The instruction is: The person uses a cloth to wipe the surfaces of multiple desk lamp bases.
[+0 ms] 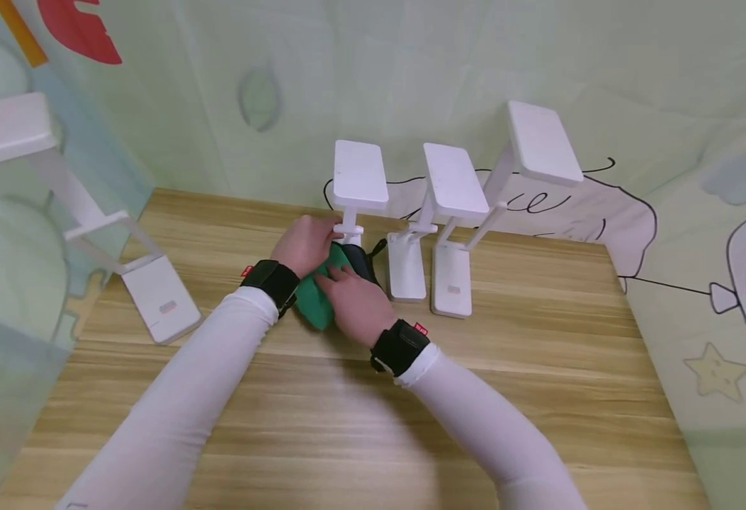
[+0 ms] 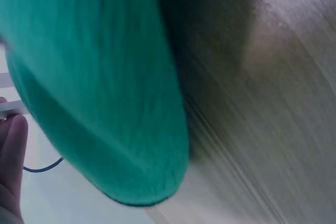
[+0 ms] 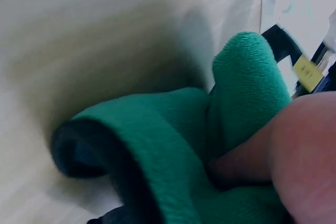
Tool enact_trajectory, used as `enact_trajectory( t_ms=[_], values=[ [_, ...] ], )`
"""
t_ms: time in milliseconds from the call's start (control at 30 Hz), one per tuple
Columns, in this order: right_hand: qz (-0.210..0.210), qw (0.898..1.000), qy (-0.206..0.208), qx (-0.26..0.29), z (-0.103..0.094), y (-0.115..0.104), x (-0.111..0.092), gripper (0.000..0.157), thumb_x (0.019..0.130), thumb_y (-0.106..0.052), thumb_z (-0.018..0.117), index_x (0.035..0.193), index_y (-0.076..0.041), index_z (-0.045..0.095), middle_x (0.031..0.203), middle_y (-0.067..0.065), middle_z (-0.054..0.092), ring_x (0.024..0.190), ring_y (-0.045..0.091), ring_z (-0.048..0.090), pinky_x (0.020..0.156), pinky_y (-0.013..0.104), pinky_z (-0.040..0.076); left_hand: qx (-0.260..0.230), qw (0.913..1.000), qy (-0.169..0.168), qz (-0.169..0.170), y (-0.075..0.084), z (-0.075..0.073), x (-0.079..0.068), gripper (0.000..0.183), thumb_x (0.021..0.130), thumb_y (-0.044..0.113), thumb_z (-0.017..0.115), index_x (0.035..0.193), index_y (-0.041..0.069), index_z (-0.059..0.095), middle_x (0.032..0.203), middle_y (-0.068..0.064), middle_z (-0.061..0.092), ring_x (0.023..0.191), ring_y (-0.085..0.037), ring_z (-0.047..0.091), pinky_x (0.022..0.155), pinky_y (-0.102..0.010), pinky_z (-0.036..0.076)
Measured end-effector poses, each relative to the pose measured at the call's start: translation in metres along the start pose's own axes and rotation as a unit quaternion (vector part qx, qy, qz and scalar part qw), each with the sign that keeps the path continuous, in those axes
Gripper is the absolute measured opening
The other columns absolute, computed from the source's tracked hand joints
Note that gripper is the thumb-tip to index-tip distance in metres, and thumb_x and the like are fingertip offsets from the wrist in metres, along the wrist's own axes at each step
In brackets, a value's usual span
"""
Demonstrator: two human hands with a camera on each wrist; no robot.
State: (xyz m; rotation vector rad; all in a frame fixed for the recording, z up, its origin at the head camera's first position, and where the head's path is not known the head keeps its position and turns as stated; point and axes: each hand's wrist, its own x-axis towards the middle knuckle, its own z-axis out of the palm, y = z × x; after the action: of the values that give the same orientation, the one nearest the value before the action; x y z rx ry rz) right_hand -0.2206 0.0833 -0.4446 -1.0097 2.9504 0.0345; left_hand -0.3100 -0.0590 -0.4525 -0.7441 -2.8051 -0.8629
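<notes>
A green fleece piece with black edging and a dark side (image 1: 313, 301) covers the lower part of a white folding desk lamp (image 1: 360, 170). My left hand (image 1: 305, 244) is at the lamp's stem; in the left wrist view its fingers (image 2: 14, 145) lie around a thin white bar of it. My right hand (image 1: 360, 303) grips the fleece from the near right side. In the right wrist view, my thumb (image 3: 247, 156) sinks into a fold of the green fleece (image 3: 163, 129). The lamp's base is hidden behind hands and fleece.
Two more white lamps, a middle one (image 1: 407, 265) and a right one (image 1: 452, 280), stand close to the right. Another lamp (image 1: 162, 301) stands at the left. The wooden table (image 1: 538, 368) ends at a printed cloth backdrop (image 1: 411, 71).
</notes>
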Motion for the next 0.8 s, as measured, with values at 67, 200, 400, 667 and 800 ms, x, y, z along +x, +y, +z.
enact_trajectory(
  t_ms=[67, 200, 400, 667, 800],
  values=[
    [-0.003, 1.000, 0.017, -0.004, 0.003, 0.006, 0.007, 0.040, 0.094, -0.003, 0.056, 0.133, -0.014, 0.060, 0.134, 0.008, 0.058, 0.123, 0.027, 0.051, 0.093, 0.037, 0.052, -0.001, 1.0000, -0.003, -0.003, 0.000, 0.000, 0.000, 0.017, 0.101, 0.017, 0.060, 0.112, 0.007, 0.067, 0.090, -0.008, 0.071, 0.071, -0.020, 0.061, 0.064, -0.037, 0.052],
    [0.003, 0.999, 0.031, -0.012, 0.009, 0.016, 0.015, 0.039, 0.095, -0.003, 0.055, 0.132, -0.015, 0.060, 0.137, 0.005, 0.056, 0.126, 0.025, 0.049, 0.092, 0.035, 0.053, 0.010, 0.9999, -0.007, 0.004, 0.000, -0.001, 0.000, 0.014, 0.101, 0.016, 0.060, 0.111, 0.008, 0.066, 0.085, -0.008, 0.070, 0.071, -0.019, 0.062, 0.064, -0.037, 0.053],
    [0.031, 1.000, 0.007, 0.003, 0.007, 0.016, 0.009, 0.047, 0.095, -0.003, 0.056, 0.141, -0.013, 0.053, 0.145, 0.012, 0.050, 0.130, 0.031, 0.045, 0.090, 0.040, 0.054, 0.007, 0.9999, -0.008, 0.010, -0.001, -0.001, 0.000, 0.014, 0.100, 0.014, 0.060, 0.111, 0.008, 0.066, 0.086, -0.008, 0.070, 0.074, -0.020, 0.064, 0.067, -0.038, 0.054],
    [0.039, 0.998, -0.035, -0.022, -0.003, 0.000, -0.014, 0.042, 0.097, -0.007, 0.057, 0.139, -0.012, 0.055, 0.140, 0.015, 0.054, 0.125, 0.032, 0.050, 0.090, 0.039, 0.054, -0.005, 0.9999, -0.012, -0.003, 0.000, -0.001, 0.000, 0.018, 0.101, 0.016, 0.059, 0.115, 0.006, 0.067, 0.095, -0.010, 0.072, 0.081, -0.022, 0.066, 0.074, -0.040, 0.056],
    [0.014, 0.999, -0.029, -0.025, -0.005, -0.008, -0.016, 0.041, 0.096, -0.005, 0.057, 0.136, -0.012, 0.057, 0.135, 0.015, 0.057, 0.121, 0.033, 0.053, 0.088, 0.039, 0.055, 0.002, 0.9999, -0.011, 0.002, 0.001, -0.002, 0.000, 0.020, 0.101, 0.018, 0.059, 0.115, 0.006, 0.066, 0.090, -0.011, 0.072, 0.077, -0.022, 0.065, 0.070, -0.038, 0.055]
  ],
)
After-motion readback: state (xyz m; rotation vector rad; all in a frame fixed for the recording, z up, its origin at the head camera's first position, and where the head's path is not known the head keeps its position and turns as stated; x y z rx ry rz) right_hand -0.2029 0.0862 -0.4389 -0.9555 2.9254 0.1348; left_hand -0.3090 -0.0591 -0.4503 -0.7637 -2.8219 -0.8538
